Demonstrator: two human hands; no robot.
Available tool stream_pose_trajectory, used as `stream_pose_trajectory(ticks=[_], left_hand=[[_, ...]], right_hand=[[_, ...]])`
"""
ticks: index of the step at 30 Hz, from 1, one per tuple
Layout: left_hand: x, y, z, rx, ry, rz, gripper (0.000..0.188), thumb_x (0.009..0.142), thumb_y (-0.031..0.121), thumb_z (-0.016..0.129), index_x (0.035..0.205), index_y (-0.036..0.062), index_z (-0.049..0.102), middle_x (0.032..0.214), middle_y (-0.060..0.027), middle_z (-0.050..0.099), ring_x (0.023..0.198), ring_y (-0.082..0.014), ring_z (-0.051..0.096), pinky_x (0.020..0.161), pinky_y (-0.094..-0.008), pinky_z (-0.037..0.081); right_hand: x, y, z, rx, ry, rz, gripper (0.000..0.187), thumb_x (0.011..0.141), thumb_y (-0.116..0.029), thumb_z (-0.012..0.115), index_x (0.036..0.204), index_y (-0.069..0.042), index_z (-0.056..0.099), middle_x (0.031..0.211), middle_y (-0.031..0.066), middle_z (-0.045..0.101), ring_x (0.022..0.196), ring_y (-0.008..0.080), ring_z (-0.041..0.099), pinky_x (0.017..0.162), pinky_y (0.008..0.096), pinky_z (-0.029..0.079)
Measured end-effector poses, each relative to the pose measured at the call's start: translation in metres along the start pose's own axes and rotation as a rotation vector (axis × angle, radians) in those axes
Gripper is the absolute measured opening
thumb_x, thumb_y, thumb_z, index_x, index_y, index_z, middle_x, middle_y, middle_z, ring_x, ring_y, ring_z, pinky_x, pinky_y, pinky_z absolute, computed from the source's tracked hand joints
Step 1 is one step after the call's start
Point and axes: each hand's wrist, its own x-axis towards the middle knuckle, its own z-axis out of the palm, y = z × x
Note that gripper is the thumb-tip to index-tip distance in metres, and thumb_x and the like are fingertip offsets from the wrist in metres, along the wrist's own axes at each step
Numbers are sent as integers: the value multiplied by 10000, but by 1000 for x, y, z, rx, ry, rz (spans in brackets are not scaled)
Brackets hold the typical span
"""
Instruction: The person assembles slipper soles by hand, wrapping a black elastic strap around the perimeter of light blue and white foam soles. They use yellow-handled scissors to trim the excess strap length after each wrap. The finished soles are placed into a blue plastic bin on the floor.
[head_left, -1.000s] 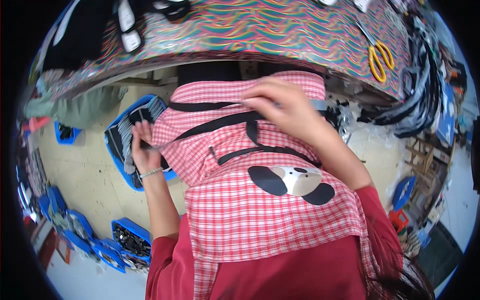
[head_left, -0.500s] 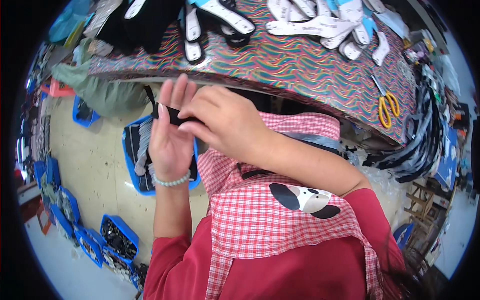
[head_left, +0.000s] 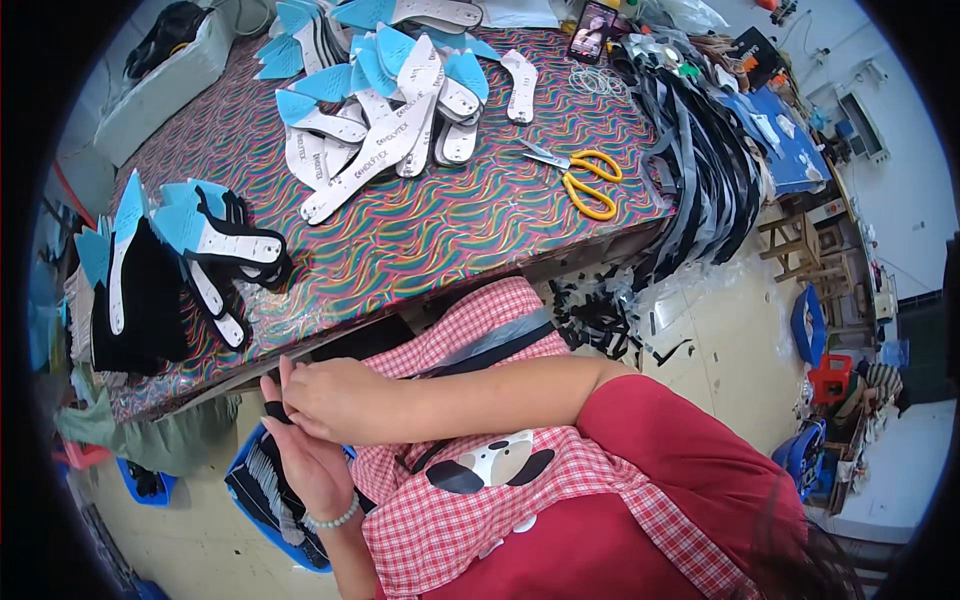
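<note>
My left hand (head_left: 315, 475), wearing a pale bead bracelet (head_left: 333, 518), is low at the left beyond the table's front edge. Its fingers point up and are mostly straight. A black strip (head_left: 277, 411) crosses them, held near the thumb; whether it goes all the way round a finger, I cannot tell. My right hand (head_left: 335, 398) reaches over with bent fingers pinched at the strip, hiding part of it and the left fingertips. Below the hands stands a blue bin (head_left: 245, 520) with black and grey pieces in it.
The patterned table (head_left: 420, 260) bears white and blue sole-shaped pieces (head_left: 390, 120), black-edged ones (head_left: 225, 245) and yellow-handled scissors (head_left: 580, 175). Black and grey strips (head_left: 705, 170) hang off its right end. Black scraps (head_left: 600, 320) litter the floor; a wooden stool (head_left: 790, 245) stands farther right.
My view has swung right, showing more of the tabletop. In the picture both hands sit lower and farther left. The right fingers remain at the black strip on my left hand.
</note>
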Motion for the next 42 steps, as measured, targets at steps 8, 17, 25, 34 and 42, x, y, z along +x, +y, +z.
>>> stream_pose_trajectory(ticks=[8, 17, 25, 34, 42], left_hand=[[-4, -2, -1, 105, 28, 17, 600, 1021, 407, 219, 1484, 64, 54, 1539, -133, 158, 1407, -273, 191, 1149, -392, 169], [-3, -6, 3, 155, 30, 4, 605, 1023, 383, 235, 1485, 57, 21, 1539, -149, 141, 1411, -280, 175, 1147, -397, 157], [1, 17, -45, 529, 122, 29, 215, 957, 101, 517, 1072, -74, 567, 992, -114, 634, 864, -152, 639, 781, -262, 535], [-8, 26, -29, 759, 145, 99, 268, 962, 90, 503, 1132, -105, 574, 1001, -106, 649, 904, -115, 616, 787, -221, 505], [-8, 26, -30, 1156, 91, 213, 289, 960, 96, 516, 1144, -120, 573, 994, -92, 655, 875, -94, 584, 766, -220, 471]], right_hand=[[-4, -4, 7, -40, 5, 20, 140, 715, -159, 631, 745, -28, 591, 773, 117, 623, 734, 291, 627, 640, 387, 505], [-5, 1, 5, -111, -73, 5, 159, 711, -153, 627, 776, -10, 597, 752, 114, 624, 717, 293, 633, 634, 388, 506], [4, 5, -21, 524, -8, 213, 162, 777, -129, 613, 852, 13, 596, 754, 134, 625, 678, 264, 627, 606, 358, 490], [3, 2, -17, 494, 23, 212, 147, 784, -122, 613, 816, 21, 603, 740, 150, 627, 679, 273, 632, 604, 369, 488], [2, 6, -21, 369, -10, 156, 151, 767, -141, 619, 793, 8, 623, 713, 150, 615, 676, 322, 616, 610, 398, 480]])
